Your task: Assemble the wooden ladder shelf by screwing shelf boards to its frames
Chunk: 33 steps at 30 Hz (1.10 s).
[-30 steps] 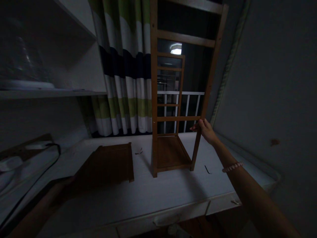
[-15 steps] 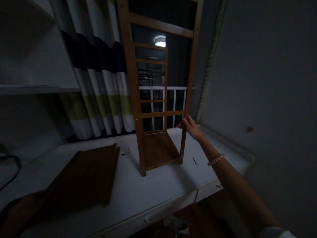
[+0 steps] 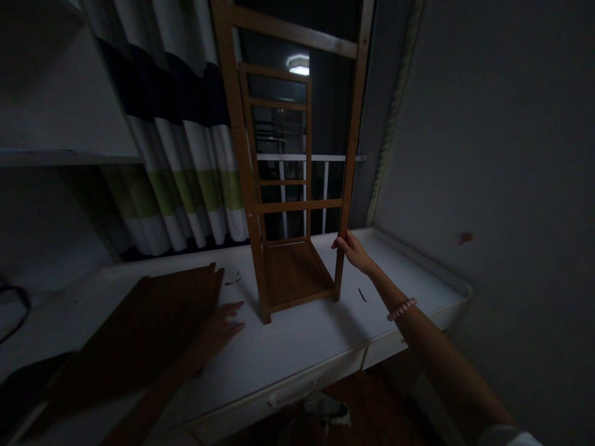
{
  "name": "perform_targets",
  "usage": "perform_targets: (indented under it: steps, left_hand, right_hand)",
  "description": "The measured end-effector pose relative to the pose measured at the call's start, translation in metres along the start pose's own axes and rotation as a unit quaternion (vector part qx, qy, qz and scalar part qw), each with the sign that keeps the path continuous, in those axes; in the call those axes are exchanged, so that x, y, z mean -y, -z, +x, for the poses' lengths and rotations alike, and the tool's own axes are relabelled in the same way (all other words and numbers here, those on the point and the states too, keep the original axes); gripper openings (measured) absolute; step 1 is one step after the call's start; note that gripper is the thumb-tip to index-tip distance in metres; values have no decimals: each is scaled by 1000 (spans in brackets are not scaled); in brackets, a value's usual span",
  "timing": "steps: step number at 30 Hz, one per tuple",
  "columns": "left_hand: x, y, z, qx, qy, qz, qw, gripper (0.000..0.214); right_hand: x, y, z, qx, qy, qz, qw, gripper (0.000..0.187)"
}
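Wooden rack [image 3: 300, 205] upright on white desk [image 3: 302, 347]; right hand [image 3: 354, 251] fingers wrapped round its front-right post; left hand [image 3: 225, 322] splayed flat, left of rack, on dark board [image 3: 153, 322] edge.

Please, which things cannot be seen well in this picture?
Head view:
1. The wooden rack: its top is cut off by the upper edge.
2. The right hand: its grip on the rack's post is partly hidden by the post.
3. The left hand: too dark to tell whether it touches the brown board.
4. A small dark piece on the desk: too small to identify.
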<state>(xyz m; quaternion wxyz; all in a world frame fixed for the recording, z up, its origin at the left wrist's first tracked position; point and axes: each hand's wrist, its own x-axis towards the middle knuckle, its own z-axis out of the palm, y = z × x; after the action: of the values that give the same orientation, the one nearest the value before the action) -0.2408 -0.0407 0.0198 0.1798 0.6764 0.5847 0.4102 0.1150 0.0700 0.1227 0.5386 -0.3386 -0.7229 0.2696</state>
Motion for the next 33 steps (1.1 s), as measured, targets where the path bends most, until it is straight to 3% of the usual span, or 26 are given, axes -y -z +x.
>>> perform_targets:
  steps: [5, 8, 14, 21, 33]
  left_hand:
    - [11, -56, 15, 29, -22, -75, 997, 34]
    - [13, -69, 18, 23, -41, -47, 998, 21]
    - [11, -67, 17, -1, -58, -25, 998, 19]
    - [11, -64, 20, 27, -80, -36, 996, 23]
    - [7, -64, 15, 49, -27, -137, 989, 15]
  right_hand:
    - [-11, 8, -12, 33, 27, -102, 994, 16]
    - [-15, 10, -17, 59, 20, -137, 989, 13]
    - [-24, 6, -23, 80, 5, -124, 989, 18]
    - [-30, 3, -24, 75, -23, -95, 992, 19]
    - [-25, 5, -26, 93, -36, -87, 991, 19]
